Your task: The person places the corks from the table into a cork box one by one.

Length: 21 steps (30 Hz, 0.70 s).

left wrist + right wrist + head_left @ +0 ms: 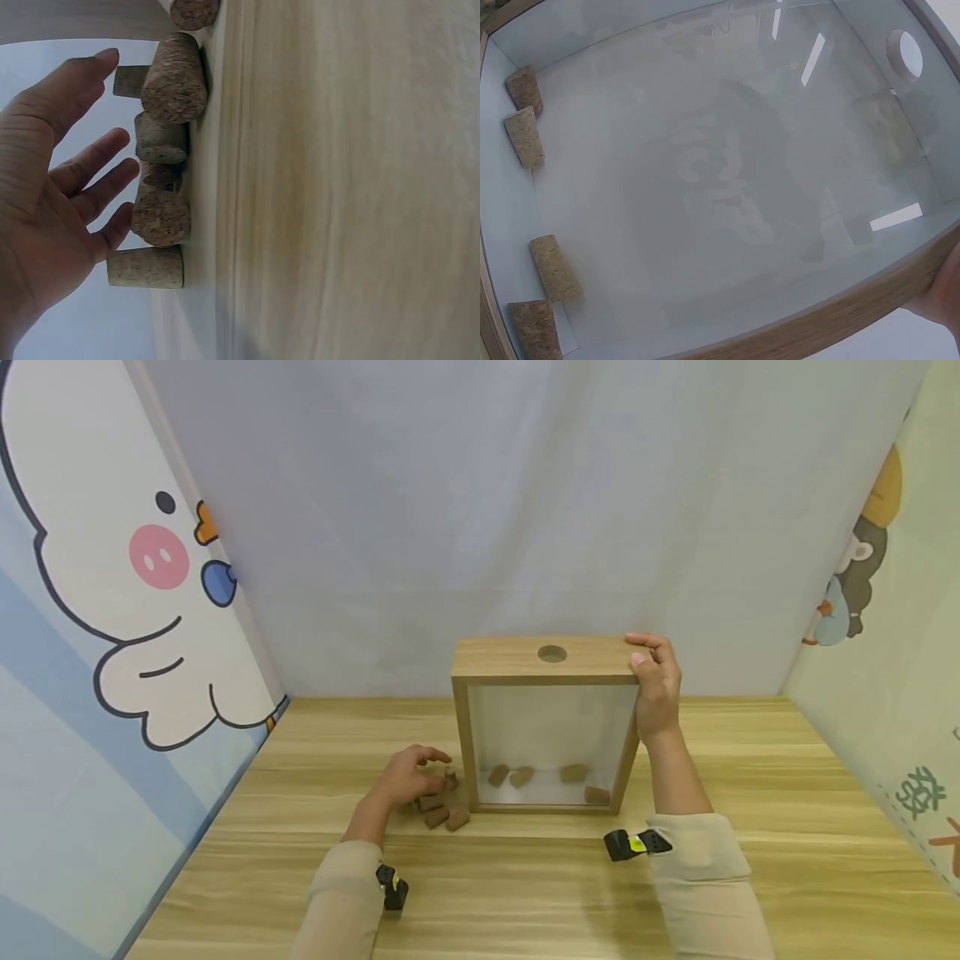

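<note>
A wooden shadow box (547, 660) with a clear front stands upright on the table, a round hole (552, 653) in its top. Several corks (573, 773) lie on its floor; the right wrist view shows the same corks (555, 266) along one side. My right hand (657, 689) grips the top right corner, thumb over the top. To the left of the box, my left hand (408, 777) hovers at a loose pile of corks (437, 817). In the left wrist view its fingers (94, 161) are spread right beside the corks (175, 79), pinching none.
The light wooden table (525, 885) runs back to a pale grey curtain (450, 527). Cartoon-printed panels flank it, a left panel (82, 568) and a right panel (900, 693). Each wrist wears a black strap, the right strap (637, 843) beside the box's lower right.
</note>
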Each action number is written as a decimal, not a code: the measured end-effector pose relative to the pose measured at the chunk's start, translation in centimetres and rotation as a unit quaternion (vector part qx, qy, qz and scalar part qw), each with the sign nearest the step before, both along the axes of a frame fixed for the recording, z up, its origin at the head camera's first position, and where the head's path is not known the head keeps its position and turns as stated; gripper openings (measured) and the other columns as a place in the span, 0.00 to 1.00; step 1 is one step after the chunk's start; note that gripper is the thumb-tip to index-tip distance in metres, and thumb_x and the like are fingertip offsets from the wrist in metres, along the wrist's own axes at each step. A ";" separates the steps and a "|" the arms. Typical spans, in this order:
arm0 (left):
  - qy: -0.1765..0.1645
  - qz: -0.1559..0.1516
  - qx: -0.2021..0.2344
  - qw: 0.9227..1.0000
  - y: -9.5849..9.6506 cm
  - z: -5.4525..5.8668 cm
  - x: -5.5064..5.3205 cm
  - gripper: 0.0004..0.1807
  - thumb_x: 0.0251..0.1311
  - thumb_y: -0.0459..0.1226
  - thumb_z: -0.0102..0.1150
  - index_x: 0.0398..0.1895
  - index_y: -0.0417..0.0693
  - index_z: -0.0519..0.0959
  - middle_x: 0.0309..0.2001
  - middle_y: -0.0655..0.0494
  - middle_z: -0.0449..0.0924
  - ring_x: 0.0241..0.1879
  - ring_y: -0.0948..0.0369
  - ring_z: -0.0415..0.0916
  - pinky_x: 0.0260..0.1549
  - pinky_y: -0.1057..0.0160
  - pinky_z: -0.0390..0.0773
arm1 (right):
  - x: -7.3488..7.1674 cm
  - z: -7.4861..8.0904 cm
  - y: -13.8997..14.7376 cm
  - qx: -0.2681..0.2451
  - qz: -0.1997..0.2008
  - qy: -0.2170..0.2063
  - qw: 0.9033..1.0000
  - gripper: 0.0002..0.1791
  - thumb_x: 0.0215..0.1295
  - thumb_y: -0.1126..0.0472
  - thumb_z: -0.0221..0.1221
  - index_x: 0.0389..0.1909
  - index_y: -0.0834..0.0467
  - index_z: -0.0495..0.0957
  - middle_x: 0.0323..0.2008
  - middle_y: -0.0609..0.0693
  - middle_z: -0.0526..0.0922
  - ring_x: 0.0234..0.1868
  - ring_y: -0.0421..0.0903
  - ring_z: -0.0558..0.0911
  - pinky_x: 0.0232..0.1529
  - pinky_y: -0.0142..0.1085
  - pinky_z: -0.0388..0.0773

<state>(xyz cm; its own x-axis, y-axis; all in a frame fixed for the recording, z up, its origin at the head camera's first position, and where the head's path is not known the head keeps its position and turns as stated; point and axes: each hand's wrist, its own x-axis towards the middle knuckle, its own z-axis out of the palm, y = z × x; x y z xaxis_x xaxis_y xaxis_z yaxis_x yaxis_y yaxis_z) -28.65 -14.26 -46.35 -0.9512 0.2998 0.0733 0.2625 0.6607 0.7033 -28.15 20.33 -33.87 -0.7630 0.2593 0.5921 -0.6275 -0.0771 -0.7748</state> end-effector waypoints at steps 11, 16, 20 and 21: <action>0.025 0.009 0.001 1.000 -0.2 -0.9 -0.4 0.09 0.50 0.31 0.67 0.34 0.50 0.82 0.45 0.49 0.77 0.48 0.48 0.71 0.45 0.48 0.71 | 0.0 0.1 -0.1 0.003 0.001 0.001 1.000 0.15 0.57 0.62 0.45 0.42 0.61 0.75 0.47 0.49 0.70 0.52 0.47 0.62 0.53 0.42 0.51; 0.019 0.020 0.014 1.000 -0.1 -0.6 -0.2 0.09 0.48 0.29 0.67 0.34 0.47 0.80 0.43 0.50 0.79 0.49 0.48 0.72 0.47 0.48 0.71 | -0.2 0.0 0.0 0.005 -0.002 0.001 1.000 0.15 0.56 0.61 0.46 0.42 0.59 0.75 0.47 0.49 0.70 0.51 0.48 0.63 0.51 0.42 0.52; 0.010 0.027 0.036 0.999 -0.2 -0.1 0.5 0.09 0.48 0.29 0.66 0.33 0.45 0.78 0.41 0.50 0.79 0.48 0.48 0.73 0.47 0.48 0.71 | -0.2 -0.1 0.0 0.003 -0.003 0.000 1.000 0.14 0.56 0.61 0.46 0.41 0.57 0.76 0.47 0.48 0.70 0.52 0.48 0.62 0.52 0.42 0.52; 0.009 0.027 0.041 0.999 -0.3 0.0 0.7 0.09 0.49 0.29 0.66 0.33 0.44 0.78 0.41 0.50 0.79 0.48 0.48 0.73 0.47 0.48 0.71 | -0.2 -0.2 0.0 0.003 -0.004 -0.001 1.000 0.14 0.56 0.61 0.46 0.41 0.57 0.76 0.47 0.48 0.70 0.52 0.48 0.62 0.52 0.42 0.52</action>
<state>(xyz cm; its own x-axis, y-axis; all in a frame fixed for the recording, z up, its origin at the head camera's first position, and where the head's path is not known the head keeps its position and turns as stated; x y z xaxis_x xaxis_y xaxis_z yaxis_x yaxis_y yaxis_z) -27.98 -14.58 -46.32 -0.9641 0.2404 0.1130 0.2413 0.6145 0.7512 -28.38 20.37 -34.02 -0.7627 0.2619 0.5913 -0.6258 -0.0680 -0.7770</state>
